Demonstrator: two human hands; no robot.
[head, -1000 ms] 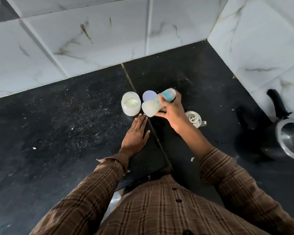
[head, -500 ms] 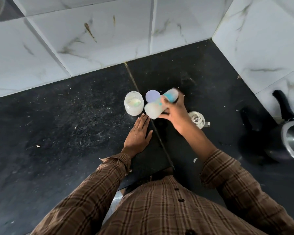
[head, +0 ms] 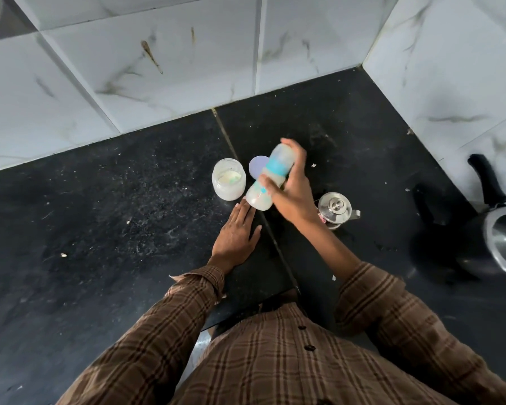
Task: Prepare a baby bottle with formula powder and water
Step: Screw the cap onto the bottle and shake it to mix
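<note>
A baby bottle (head: 270, 176) with a blue collar and milky white liquid is held tilted above the black counter, its cap end pointing away from me. My right hand (head: 289, 191) grips it round the middle, thumb on the near side and a finger over the capped top. Left of it stands an open glass jar (head: 228, 179) with pale formula powder inside. A round lilac lid (head: 257, 166) lies flat just behind the bottle. My left hand (head: 235, 232) rests flat on the counter below the jar, fingers straight.
A small steel lidded pot (head: 335, 210) stands just right of my right wrist. A steel pressure cooker (head: 503, 244) with a black handle sits at the far right. White marbled tiles (head: 158, 68) wall the back and right side. The black counter (head: 100, 229) stretches to the left.
The bottle in my right hand has swung more upright, its cap end rising away from me, and looks motion-blurred earlier. My left hand has stayed flat on the counter.
</note>
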